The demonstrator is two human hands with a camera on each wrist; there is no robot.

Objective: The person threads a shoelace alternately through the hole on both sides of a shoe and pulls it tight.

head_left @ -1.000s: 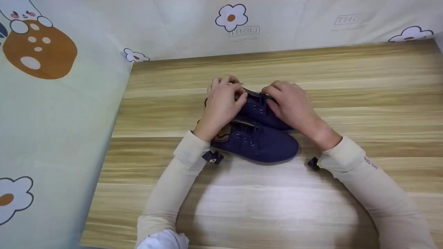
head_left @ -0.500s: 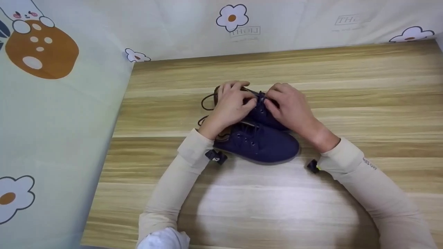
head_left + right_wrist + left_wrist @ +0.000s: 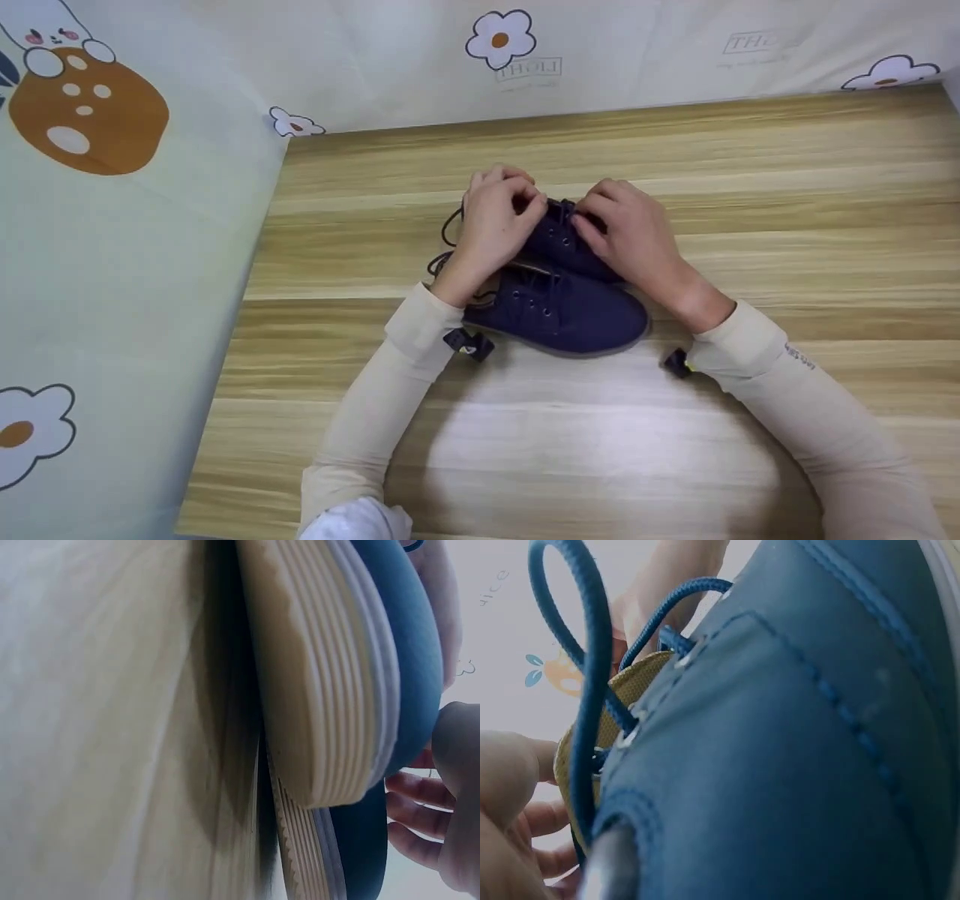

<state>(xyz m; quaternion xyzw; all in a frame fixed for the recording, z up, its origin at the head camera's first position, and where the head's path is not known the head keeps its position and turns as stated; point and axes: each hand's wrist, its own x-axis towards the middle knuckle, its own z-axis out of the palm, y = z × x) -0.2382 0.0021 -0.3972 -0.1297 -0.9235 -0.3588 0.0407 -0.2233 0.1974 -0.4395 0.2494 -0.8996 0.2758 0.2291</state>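
Two navy lace-up shoes lie side by side, toes to the right: the near shoe [image 3: 592, 319] and the far shoe [image 3: 559, 238]. Over the far shoe's opening, my left hand [image 3: 495, 221] pinches what looks like its shoelace between thumb and forefinger; the fingertips hide most of it. My right hand [image 3: 630, 229] pinches at the lace [image 3: 568, 212] beside the eyelets, its palm above the toe. In the left wrist view, a loose blue lace loop [image 3: 594, 652] rises from the near shoe. The right wrist view shows the near shoe's ribbed sole [image 3: 322, 690].
The shoes stand on a wood-grain table [image 3: 360, 337]. Behind it and to the left hangs a pale sheet [image 3: 390, 60] printed with flowers. Lace loops [image 3: 450, 227] stick out past the heels. A small black wrist camera [image 3: 469, 345] sits by the left cuff.
My left hand moved right towards the eyelets, then drew back slightly left and up. My right hand shifted only a little and stays at the laces. The near shoe kept its place.
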